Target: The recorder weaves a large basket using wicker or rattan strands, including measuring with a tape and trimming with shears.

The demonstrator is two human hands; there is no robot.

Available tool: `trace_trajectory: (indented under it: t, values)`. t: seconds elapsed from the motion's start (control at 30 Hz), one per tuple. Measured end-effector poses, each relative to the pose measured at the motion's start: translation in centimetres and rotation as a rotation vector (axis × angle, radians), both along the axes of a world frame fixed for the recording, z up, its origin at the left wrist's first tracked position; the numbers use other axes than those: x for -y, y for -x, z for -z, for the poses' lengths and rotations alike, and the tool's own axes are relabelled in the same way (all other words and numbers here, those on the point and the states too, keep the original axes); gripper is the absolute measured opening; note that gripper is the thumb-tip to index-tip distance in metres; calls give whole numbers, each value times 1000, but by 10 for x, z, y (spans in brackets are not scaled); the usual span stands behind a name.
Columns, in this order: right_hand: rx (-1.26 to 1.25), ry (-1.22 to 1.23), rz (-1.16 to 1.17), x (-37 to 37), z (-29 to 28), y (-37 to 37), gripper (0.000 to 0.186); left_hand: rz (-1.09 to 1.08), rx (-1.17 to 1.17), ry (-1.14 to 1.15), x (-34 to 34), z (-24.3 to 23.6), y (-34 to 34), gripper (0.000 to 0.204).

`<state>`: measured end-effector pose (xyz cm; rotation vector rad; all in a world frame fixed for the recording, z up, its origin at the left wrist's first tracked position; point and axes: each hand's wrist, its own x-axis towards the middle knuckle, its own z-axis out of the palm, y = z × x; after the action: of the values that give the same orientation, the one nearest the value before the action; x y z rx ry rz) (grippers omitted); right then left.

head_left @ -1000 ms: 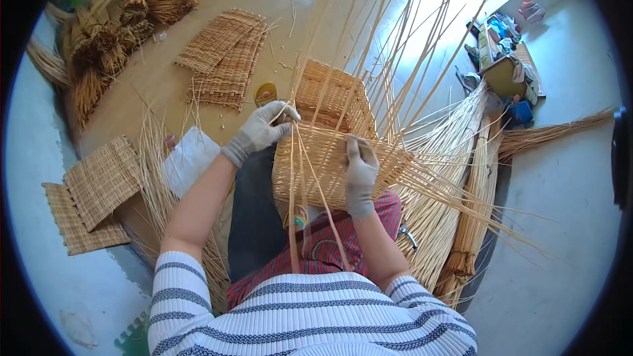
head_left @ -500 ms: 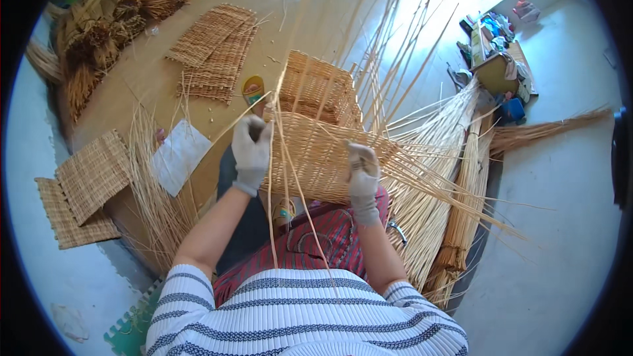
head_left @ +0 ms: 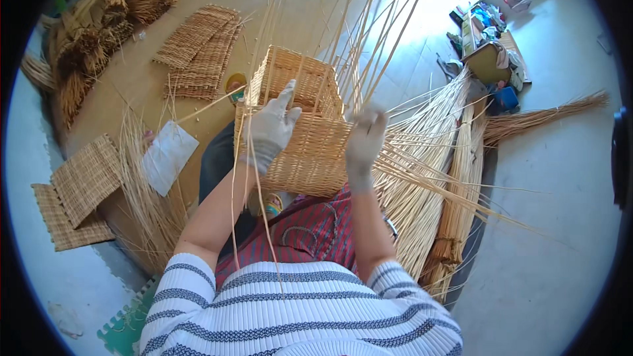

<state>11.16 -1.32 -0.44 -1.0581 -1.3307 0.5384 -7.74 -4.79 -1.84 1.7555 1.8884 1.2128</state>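
A half-woven square wicker basket (head_left: 310,151) rests on my lap, with long loose stakes (head_left: 349,26) rising from its rim. My left hand (head_left: 267,130), in a light glove, lies on the basket's left wall. Its thumb and forefinger stick out, and thin strands (head_left: 235,224) run from under it toward me. My gloved right hand (head_left: 364,140) is closed on strands at the basket's right corner and looks blurred. A fan of strands (head_left: 428,165) spreads rightward from that corner.
Flat woven mats (head_left: 201,49) lie on the floor ahead, and more mats (head_left: 82,184) at my left beside a white sheet (head_left: 168,155). Reed bundles (head_left: 99,39) are piled far left and long bundles (head_left: 455,211) at my right. A cluttered box (head_left: 488,59) stands far right.
The view has tilted down and the basket sits closer. My left hand moved from the basket's far left corner down onto its left wall. My right hand stayed at the right corner.
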Motion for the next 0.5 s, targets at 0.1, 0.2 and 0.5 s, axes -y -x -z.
trace_trajectory:
  t: [0.1, 0.2, 0.5]
  values:
    - [-180, 340, 130, 19, 12, -32, 13, 58, -189, -239, 4, -6, -24, 63]
    - [451, -53, 161, -13, -8, -33, 24, 259, -288, -338, 11, -4, -68, 61]
    - [447, 124, 363, 48, -2, -88, 45, 254, -451, -111, 0, 29, -80, 61]
